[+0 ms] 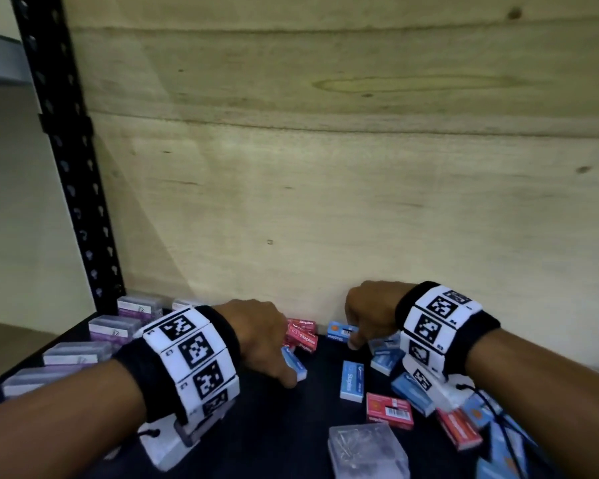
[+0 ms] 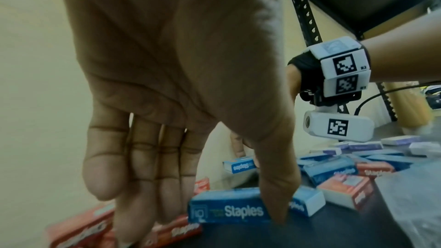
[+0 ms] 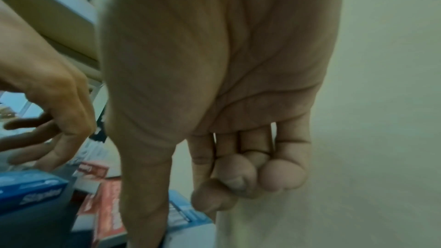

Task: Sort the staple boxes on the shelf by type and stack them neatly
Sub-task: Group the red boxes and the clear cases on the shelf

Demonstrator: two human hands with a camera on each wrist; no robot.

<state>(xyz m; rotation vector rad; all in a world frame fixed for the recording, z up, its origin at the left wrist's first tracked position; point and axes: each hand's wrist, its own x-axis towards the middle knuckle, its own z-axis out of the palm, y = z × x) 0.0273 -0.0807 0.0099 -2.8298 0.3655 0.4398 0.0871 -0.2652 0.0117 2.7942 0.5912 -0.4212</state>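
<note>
My left hand (image 1: 284,369) reaches down onto the dark shelf (image 1: 291,426) and pinches a blue staple box (image 2: 226,210), thumb on its front face and fingers behind it. Just beyond it, red staple boxes (image 1: 301,335) are piled against the back wall. My right hand (image 1: 353,335) holds a second blue staple box (image 1: 339,331) at the back wall, thumb in front of the box (image 3: 183,214) and fingers curled. Loose blue (image 1: 351,382) and red (image 1: 389,409) staple boxes lie scattered under my right wrist.
Purple-labelled clear boxes (image 1: 111,328) line the shelf's left side beside a black perforated upright (image 1: 73,167). A clear plastic box (image 1: 363,451) sits near the front edge. A plywood back wall (image 1: 325,167) closes the shelf behind. More boxes crowd the right front corner (image 1: 459,430).
</note>
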